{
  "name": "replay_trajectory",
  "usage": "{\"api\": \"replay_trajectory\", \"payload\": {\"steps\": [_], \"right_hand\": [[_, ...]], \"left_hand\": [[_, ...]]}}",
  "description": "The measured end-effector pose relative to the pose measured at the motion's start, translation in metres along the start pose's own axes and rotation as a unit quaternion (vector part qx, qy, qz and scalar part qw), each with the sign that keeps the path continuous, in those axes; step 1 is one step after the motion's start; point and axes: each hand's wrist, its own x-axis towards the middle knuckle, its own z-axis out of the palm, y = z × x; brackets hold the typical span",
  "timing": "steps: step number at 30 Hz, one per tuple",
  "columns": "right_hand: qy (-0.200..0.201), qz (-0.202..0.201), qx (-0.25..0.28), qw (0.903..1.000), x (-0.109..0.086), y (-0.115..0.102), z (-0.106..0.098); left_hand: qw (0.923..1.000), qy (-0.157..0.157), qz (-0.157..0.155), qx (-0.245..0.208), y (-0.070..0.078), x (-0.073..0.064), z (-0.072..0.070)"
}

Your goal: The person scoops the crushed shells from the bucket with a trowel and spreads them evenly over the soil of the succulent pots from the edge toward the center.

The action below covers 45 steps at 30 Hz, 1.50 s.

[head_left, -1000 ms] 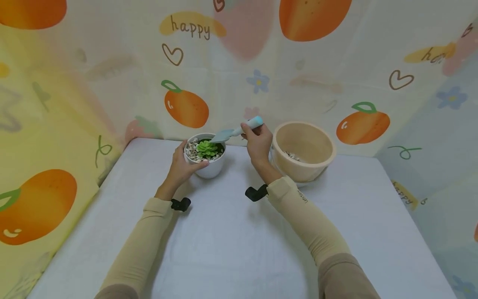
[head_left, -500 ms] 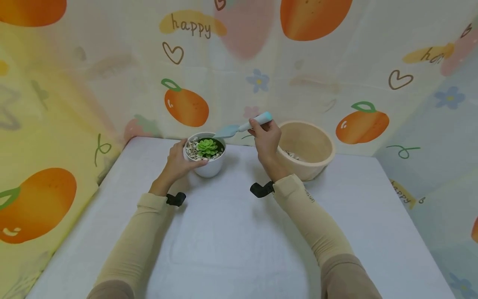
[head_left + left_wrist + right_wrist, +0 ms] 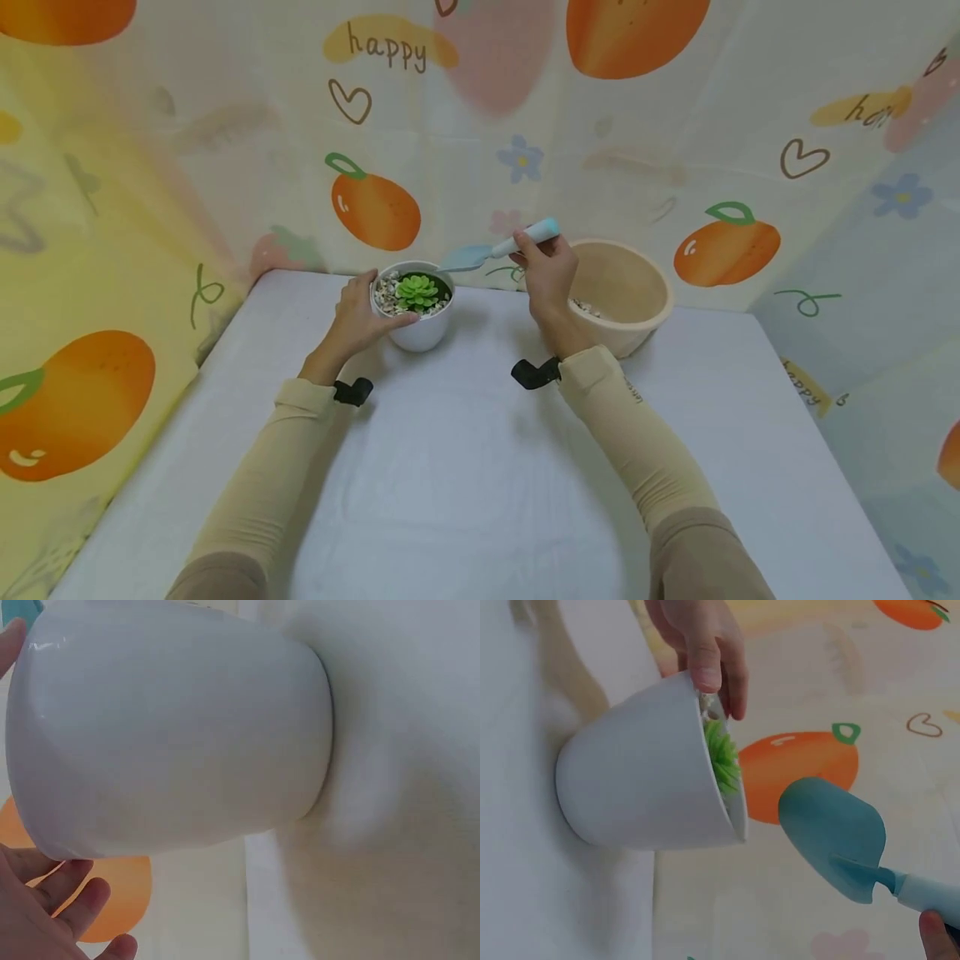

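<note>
A white flowerpot (image 3: 422, 335) stands upright on the table, holding a green succulent (image 3: 417, 292) and small pale pebbles (image 3: 387, 293). My left hand (image 3: 356, 320) grips its left side, thumb across the front of the rim and fingers behind. Pinched by its handle in my right hand (image 3: 552, 279) is a light blue trowel (image 3: 467, 258). Its blade hovers just above and right of the pot's far rim; the right wrist view shows the blade (image 3: 832, 836) apart from the pot, with no pebbles visible on it.
Behind my right hand stands a large beige planter (image 3: 626, 279) with a few pebbles (image 3: 587, 308) inside; my hand and wrist hide its left part. A white cloth covers the table (image 3: 465, 467). A fruit-patterned backdrop (image 3: 465, 183) hangs along the far edge.
My right hand has moved right and slightly up, carrying the trowel from over the succulent to beyond the pot's right rim. My left hand stays on the flowerpot.
</note>
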Motion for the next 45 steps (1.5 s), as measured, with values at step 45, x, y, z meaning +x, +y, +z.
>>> {"api": "replay_trajectory", "payload": {"steps": [45], "right_hand": [[0.016, -0.054, 0.028, 0.9980, 0.035, -0.067, -0.084]], "left_hand": [[0.9883, -0.005, 0.121, -0.093, 0.109, 0.016, 0.045]]}}
